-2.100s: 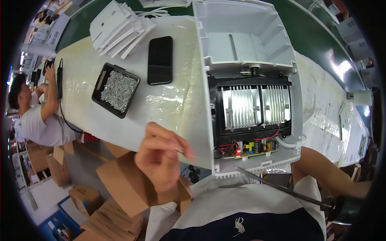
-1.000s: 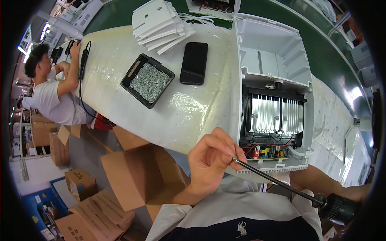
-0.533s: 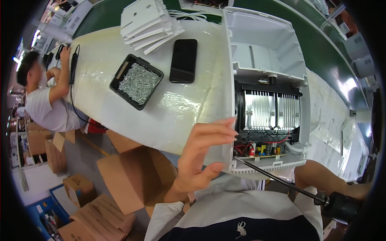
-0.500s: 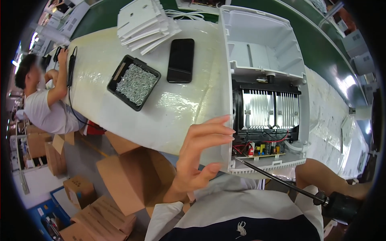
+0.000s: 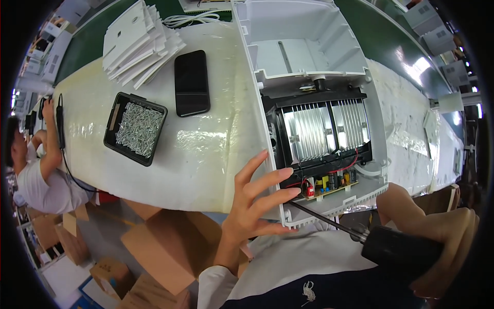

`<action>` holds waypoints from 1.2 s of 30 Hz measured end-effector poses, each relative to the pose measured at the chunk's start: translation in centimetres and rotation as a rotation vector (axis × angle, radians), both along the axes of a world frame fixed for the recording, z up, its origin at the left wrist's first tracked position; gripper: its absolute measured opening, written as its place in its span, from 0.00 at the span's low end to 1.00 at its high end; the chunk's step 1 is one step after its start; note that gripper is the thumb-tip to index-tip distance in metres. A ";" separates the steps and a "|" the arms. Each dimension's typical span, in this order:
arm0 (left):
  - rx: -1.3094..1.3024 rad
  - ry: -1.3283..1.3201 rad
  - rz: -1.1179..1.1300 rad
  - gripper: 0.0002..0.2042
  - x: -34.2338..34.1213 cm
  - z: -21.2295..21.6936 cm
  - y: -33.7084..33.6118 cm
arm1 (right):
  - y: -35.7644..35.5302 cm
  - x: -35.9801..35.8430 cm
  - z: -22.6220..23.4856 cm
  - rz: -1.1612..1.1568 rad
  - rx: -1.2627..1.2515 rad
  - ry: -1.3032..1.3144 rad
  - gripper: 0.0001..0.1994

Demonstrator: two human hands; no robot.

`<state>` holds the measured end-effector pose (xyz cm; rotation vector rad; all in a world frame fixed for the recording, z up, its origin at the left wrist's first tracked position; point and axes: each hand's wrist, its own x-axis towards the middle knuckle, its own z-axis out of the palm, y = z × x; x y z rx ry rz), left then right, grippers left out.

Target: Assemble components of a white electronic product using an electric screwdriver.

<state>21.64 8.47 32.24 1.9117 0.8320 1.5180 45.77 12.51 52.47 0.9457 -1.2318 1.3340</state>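
Note:
A white plastic appliance housing [image 5: 323,51] lies with its open side up. Inside it are a black-framed module with silvery metal fins [image 5: 307,131] and a small circuit board [image 5: 329,189] with colourful parts and wires. My left hand [image 5: 249,206] grips the housing's near left corner, fingers spread over the side wall and thumb at the front edge. My right hand [image 5: 453,242] is wrapped round a black electric screwdriver [image 5: 401,247]. Its long shaft slants left into that same corner, beside my left fingertips; the very tip and any screw are too small to make out.
Left of the housing lie a black phone [image 5: 192,82], a black tray of screws [image 5: 110,131] and a stack of white panels [image 5: 136,44]. White cable [image 5: 191,19] rests behind. Open cardboard boxes [image 5: 170,247] stand below the table edge. Another person [image 5: 46,180] works at far left.
My left hand has come onto the housing's corner from just beside it. The screwdriver has moved left with its tip at the corner. The whole view has shifted, moving the table's things leftward.

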 end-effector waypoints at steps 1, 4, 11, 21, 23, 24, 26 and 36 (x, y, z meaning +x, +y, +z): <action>0.000 -0.006 -0.007 0.30 0.0 0.0 -0.1 | -0.1 -0.3 -0.2 -0.007 0.000 -0.006 0.09; -0.019 -0.022 -0.001 0.28 0.2 0.0 -0.1 | -0.1 -1.8 -0.5 -0.193 -0.140 -0.167 0.08; -0.007 -0.056 0.041 0.24 0.6 -0.4 0.0 | -0.8 -2.4 -1.3 -0.291 -0.209 -0.198 0.09; -0.011 -0.103 0.050 0.23 0.9 -0.5 -0.1 | -1.4 -3.3 -2.6 -0.374 -0.216 -0.168 0.11; -0.040 -0.102 0.035 0.24 0.8 -0.4 -0.5 | -1.3 -4.0 -2.7 -0.401 -0.207 -0.148 0.11; -0.073 -0.097 0.013 0.24 0.7 -0.3 -0.7 | -1.4 -4.4 -2.6 -0.388 -0.203 -0.155 0.11; -0.089 -0.111 -0.003 0.24 0.8 -0.2 -0.9 | -1.4 -5.0 -2.3 -0.408 -0.222 -0.217 0.12; -0.066 -0.194 -0.094 0.25 1.0 -1.0 -0.7 | 0.4 -11.7 -1.8 -0.887 -0.141 -0.330 0.16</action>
